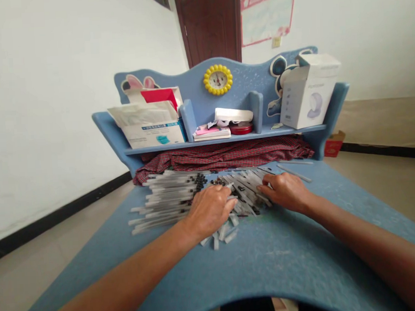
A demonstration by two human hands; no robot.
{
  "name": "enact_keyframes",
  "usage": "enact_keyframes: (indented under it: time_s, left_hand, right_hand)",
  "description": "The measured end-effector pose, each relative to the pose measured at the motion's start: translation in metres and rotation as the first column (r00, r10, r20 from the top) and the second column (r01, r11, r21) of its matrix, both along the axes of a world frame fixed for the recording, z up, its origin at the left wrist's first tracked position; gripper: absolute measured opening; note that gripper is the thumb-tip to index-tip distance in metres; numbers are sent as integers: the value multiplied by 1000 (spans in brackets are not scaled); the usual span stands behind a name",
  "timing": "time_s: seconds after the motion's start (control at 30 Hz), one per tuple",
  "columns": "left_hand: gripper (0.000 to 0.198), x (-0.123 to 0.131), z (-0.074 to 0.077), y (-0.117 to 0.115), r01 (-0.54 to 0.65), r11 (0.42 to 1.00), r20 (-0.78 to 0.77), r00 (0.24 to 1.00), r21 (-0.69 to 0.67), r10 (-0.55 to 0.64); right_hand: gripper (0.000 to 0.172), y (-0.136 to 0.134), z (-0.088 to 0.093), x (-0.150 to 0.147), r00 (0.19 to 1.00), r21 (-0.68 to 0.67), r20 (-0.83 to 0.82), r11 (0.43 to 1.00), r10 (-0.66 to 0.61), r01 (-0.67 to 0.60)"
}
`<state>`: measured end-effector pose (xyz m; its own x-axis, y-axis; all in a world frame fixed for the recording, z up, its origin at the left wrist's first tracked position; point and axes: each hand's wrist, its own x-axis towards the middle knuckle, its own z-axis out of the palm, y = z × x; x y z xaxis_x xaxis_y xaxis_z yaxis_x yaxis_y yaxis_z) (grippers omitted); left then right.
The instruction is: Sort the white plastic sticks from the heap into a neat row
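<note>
A big heap of thin grey pens [168,197] with black tips lies on the blue desk [268,259], stacked to the left and loose in the middle. My left hand [210,211] rests palm down on the loose pens, fingers curled over them. My right hand [286,191] lies on the right side of the heap, fingertips pinched on a pen [261,196]. Several small grey caps [222,233] are scattered just in front of my left hand.
A blue shelf [227,138] at the desk's back holds a mask box [153,128], booklets, a red tin [241,128] and a white carton [308,92]. A yellow clock [218,79] hangs above. Red plaid cloth [224,155] lies under the shelf. Two loose pens [293,172] lie right.
</note>
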<state>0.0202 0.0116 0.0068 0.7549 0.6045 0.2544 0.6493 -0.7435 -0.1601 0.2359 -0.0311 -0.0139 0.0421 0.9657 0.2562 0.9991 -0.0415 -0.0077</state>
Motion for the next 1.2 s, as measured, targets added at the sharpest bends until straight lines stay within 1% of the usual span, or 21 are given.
enact_keyframes:
  time_s: [0.13, 0.2, 0.27, 0.33, 0.4, 0.53, 0.6, 0.67, 0.73, 0.87, 1.0, 1.13, 1.2]
  left_hand:
    - [24, 5, 2, -1, -2, 998, -19, 1000, 65, 3]
    - [24, 1, 5, -1, -4, 998, -25, 1000, 68, 6]
    - [25, -8, 9, -1, -29, 997, -30, 999, 72, 31]
    - [25, -23, 13, 1, -74, 994, -36, 996, 80, 77]
    - [24, -44, 16, 4, -143, 985, -53, 987, 99, 149]
    - [26, -90, 15, 11, -303, 940, -137, 936, 156, 324]
    - [27, -107, 11, 13, -328, 932, -191, 916, 151, 353]
    - [27, -118, 7, 14, -331, 936, -245, 904, 118, 350]
    - [28, -121, 3, 13, -336, 939, -285, 895, 73, 343]
    - [33, -115, 1, 9, -350, 937, -315, 888, 6, 334]
    - [33, -112, 1, 5, -368, 930, -344, 874, -10, 342]
    - [32, -118, -2, -1, -381, 924, -360, 865, -21, 349]
    - [32, -122, -3, -3, -376, 926, -349, 872, -30, 343]
  right_hand:
    - [39, -3, 1, 2, 999, 17, 38, 1000, -17, 16]
    - [40, -3, 2, 4, 998, 26, 54, 999, -28, 26]
    - [41, -3, 1, 6, 997, 34, 66, 999, -40, 38]
    - [41, -3, 0, 9, 996, 39, 69, 998, -49, 47]
    - [42, -2, -2, 11, 996, 40, 63, 998, -55, 53]
    - [43, -1, -4, 15, 998, 55, 41, 997, -57, 54]
    - [42, -1, -5, 16, 998, 65, 28, 996, -56, 54]
    - [41, -1, -5, 15, 998, 72, 21, 996, -54, 53]
    - [41, -1, -5, 14, 999, 78, 19, 996, -48, 46]
    - [40, -1, -7, 13, 999, 97, 4, 995, -33, 32]
    - [39, -1, -7, 14, 999, 112, -17, 993, -38, 40]
    - [41, -1, -6, 15, 999, 118, -30, 992, -43, 46]
    - [41, -2, -5, 14, 999, 117, -35, 992, -40, 44]
